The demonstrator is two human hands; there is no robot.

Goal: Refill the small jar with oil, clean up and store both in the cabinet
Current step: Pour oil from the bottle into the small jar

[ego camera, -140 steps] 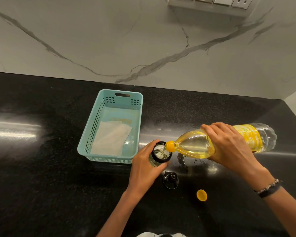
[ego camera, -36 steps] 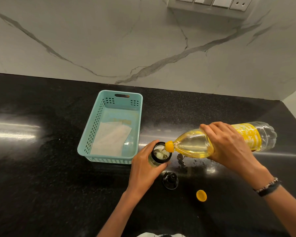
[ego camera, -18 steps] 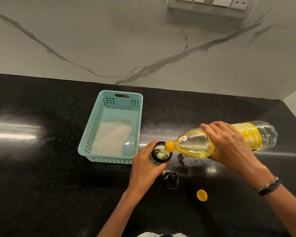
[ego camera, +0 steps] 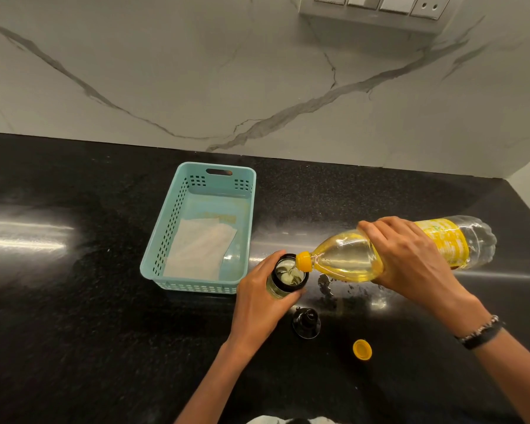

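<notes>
Oil is being poured: the bottle [ego camera: 410, 255] is gripped by the right hand [ego camera: 410, 258], the jar [ego camera: 283, 280] by the left hand [ego camera: 262, 301]. Fill level is unclear; righting the bottle is probably called for next.

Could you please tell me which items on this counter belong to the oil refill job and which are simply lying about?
Part of the job:
small jar, held by the left hand
oil bottle, tipped by the right hand
black jar lid
yellow bottle cap

Lying about:
teal basket
white paper inside it
wall switches
</notes>
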